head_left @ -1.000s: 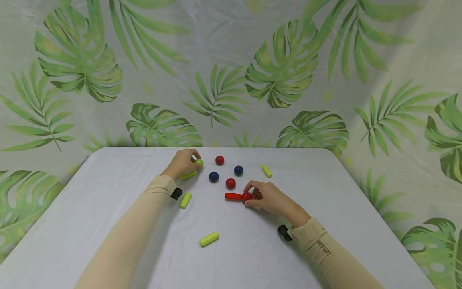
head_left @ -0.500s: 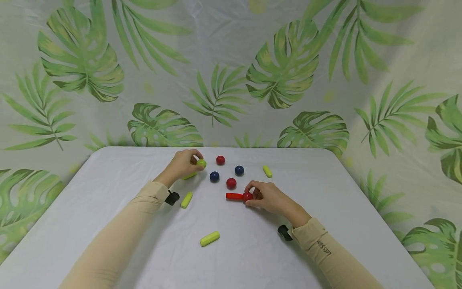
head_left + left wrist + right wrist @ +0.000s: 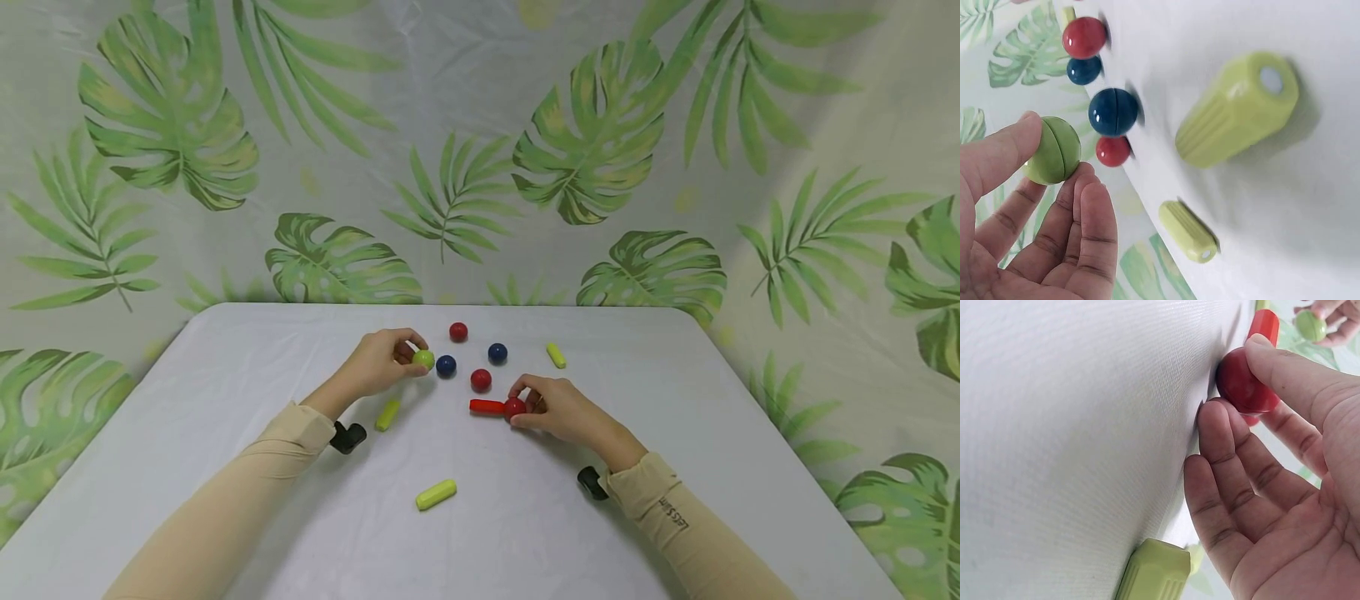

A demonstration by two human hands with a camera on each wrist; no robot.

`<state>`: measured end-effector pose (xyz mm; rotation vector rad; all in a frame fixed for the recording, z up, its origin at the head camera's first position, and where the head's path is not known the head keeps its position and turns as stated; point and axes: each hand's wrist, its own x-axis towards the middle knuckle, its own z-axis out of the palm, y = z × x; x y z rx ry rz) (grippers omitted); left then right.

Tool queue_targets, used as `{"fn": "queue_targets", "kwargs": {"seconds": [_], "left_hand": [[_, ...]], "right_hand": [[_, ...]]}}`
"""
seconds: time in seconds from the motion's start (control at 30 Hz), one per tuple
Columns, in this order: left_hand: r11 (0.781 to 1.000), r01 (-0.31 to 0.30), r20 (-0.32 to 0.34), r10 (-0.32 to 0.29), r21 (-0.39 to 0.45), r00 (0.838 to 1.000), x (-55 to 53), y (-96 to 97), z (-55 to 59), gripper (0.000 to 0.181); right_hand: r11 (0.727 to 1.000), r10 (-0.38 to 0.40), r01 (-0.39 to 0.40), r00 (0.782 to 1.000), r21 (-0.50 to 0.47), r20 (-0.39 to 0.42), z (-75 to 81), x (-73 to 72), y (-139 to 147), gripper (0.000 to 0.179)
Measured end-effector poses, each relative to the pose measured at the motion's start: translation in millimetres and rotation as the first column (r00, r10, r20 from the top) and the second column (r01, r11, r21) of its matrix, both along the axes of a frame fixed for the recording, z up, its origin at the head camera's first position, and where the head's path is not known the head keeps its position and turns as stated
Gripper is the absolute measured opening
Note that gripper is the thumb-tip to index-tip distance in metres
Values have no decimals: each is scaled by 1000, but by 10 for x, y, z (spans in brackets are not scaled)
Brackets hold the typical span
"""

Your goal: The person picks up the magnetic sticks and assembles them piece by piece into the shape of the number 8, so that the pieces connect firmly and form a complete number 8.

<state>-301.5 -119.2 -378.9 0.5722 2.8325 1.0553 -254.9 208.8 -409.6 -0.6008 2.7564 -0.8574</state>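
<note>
My left hand (image 3: 381, 362) pinches a green ball (image 3: 423, 359) between thumb and fingers, above the cloth beside a dark blue ball (image 3: 446, 366). A seam runs round the green ball (image 3: 1055, 151) in the left wrist view. My right hand (image 3: 558, 408) pinches a red ball (image 3: 514, 408) low at the table. That ball sits at the end of a red stick (image 3: 487, 407), which points left. Under my left wrist lies a yellow-green stick (image 3: 387, 414), and another yellow-green stick (image 3: 1189, 232) shows in the left wrist view, a pale round spot on its end.
A white cloth covers the table (image 3: 495, 533). Farther back lie a red ball (image 3: 458, 332), a second blue ball (image 3: 497, 353) and a small yellow stick (image 3: 556, 355). Another red ball (image 3: 481, 380) lies behind the red stick. One yellow-green stick (image 3: 436, 495) lies nearer the front.
The left hand has brought the green ball nearer and slightly right, close to a blue ball, and now covers a yellow-green stick that was visible. My right hand stays still.
</note>
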Motion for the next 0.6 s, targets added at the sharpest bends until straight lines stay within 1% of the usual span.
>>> {"fn": "queue_targets", "kwargs": {"seconds": [0.17,0.3,0.6], "left_hand": [[999,29,22,-30,26,999,128,26,-21,29],[998,47,29,-48,28,998,204,66,-52,28],[996,81,59,-83,41,995,275,177,-180,26]], "right_hand": [[1000,6,-6,1000,-2,1,-3,-4,1,31],[1000,2,-2,1000,-1,5,-1,-4,1,31],[1000,-3,3,1000,2,7,-13,-11,0,31]]}}
